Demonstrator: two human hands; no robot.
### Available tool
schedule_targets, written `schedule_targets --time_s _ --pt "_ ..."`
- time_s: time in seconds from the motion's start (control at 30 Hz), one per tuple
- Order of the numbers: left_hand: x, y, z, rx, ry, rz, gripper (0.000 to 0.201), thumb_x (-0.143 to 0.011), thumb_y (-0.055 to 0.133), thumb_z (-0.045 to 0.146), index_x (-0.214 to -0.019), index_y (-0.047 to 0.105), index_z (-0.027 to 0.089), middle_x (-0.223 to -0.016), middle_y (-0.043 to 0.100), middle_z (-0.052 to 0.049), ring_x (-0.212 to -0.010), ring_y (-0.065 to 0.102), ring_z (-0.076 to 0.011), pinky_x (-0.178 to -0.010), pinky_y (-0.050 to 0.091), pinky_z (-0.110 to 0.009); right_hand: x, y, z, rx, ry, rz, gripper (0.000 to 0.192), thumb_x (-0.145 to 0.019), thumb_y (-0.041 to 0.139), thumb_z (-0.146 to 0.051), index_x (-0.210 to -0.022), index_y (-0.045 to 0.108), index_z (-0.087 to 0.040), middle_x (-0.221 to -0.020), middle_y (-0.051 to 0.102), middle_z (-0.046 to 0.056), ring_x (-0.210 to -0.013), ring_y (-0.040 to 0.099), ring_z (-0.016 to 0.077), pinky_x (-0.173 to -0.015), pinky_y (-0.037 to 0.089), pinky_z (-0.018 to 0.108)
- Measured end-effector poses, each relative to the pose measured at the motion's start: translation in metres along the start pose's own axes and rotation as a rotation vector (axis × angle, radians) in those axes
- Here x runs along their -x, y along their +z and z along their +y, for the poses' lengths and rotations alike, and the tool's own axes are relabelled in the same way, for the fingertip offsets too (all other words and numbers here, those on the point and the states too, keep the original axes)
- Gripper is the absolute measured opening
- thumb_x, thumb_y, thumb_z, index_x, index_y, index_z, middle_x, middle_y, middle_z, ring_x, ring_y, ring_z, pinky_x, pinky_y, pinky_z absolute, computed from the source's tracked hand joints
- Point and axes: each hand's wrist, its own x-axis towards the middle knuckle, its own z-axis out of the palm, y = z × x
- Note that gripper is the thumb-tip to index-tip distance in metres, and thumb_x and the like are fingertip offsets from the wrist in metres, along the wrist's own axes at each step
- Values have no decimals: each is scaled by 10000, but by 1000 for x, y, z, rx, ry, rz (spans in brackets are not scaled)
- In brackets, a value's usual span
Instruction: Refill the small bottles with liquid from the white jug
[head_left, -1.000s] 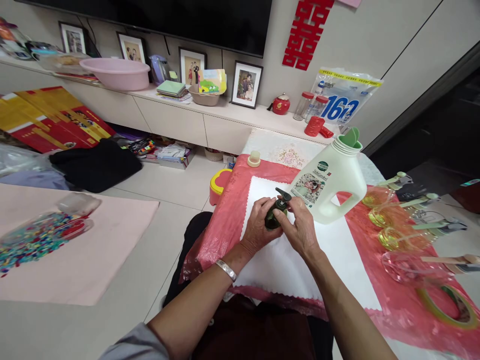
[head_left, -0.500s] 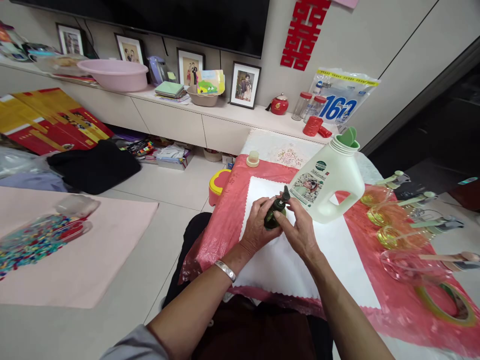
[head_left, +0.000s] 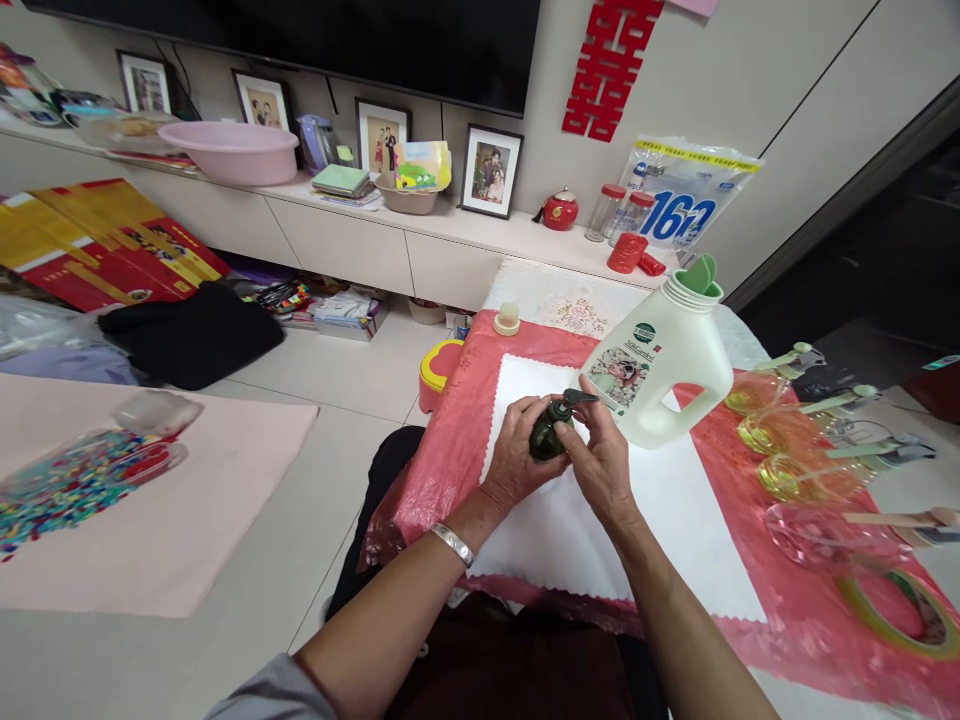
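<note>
Two bare hands, yours, meet over a white cloth [head_left: 600,520] spread on a table covered in pink plastic sheeting [head_left: 450,440]. Your left hand [head_left: 517,455], with a silver bracelet [head_left: 452,543] at the wrist, wraps closed around the body of a small dark green pump bottle [head_left: 546,438], which stands roughly upright just above the cloth near its far left corner. Your right hand [head_left: 604,460] closes its fingertips on the bottle's dark pump head [head_left: 574,400], whose spout points to the right.

Just beyond your right hand, a large white detergent jug [head_left: 660,370] with a green cap leans to the right on the cloth, its printed label facing you. To the right of the jug, several clear pump bottles [head_left: 810,440] holding yellow or pink liquid lie on their sides on the pink sheeting, well apart from your hands. A roll of tape [head_left: 896,610] lies near the table's right edge, close to you.

Farther back, a small cream-coloured jar [head_left: 508,318] stands on the table's far edge. Along the wall runs a low shelf [head_left: 337,235] bearing framed photographs and a pink basin [head_left: 232,150].
</note>
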Motion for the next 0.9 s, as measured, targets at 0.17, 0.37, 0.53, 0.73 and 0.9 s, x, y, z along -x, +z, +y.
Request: schedule_targets --time_s 0.17,0.37,0.53,0.73,0.9 --pt "1 1 0 -15 -1 27 691 -841 727 350 -1436 395 235 -1291 559 -141 -1213 598 -291 -1034 549 -545 -7 4 6 -36 39 44 903 -765 787 -428 -1546 404 -189 -1196 653 94 -1137 623 258 -1101 452 514" --pt "-2 -1 0 -2 31 34 724 -837 743 346 -1448 372 235 -1288 581 -139 -1221 595 -288 -1029 552 -528 -3 0 4 -150 4 -87 869 -867 676 -451 -1609 271 -248 -1311 624 84 -1244 595 236 -1120 456 471" --pt "1 0 -2 -22 4 31 799 -807 755 318 -1479 334 220 -1321 567 -148 -1246 589 -304 -1028 554 -520 -7 4 5 -92 23 2 870 -805 724 -395 -1575 356 -227 -1127 648 60 -1105 618 236 -1111 426 525" --pt "4 -1 -3 -2 -44 7 849 -781 784 328 -1483 320 219 -1339 553 -157 -1238 601 -316 -1031 550 -527 -10 1 -5 -80 -1 -86 960 -769 775 -435 -1594 321 -246 -1259 630 88 -1207 592 270 -1108 436 522" --pt "4 0 -2 -3 -91 5 876 -763 811 364 -1474 318 222 -1325 558 -151 -1231 608 -319 -1015 559 -524 -8 -1 -1 -81 -12 -72 818 -890 636 -430 -1608 286 -251 -1184 659 61 -1169 610 225 -1138 414 498"
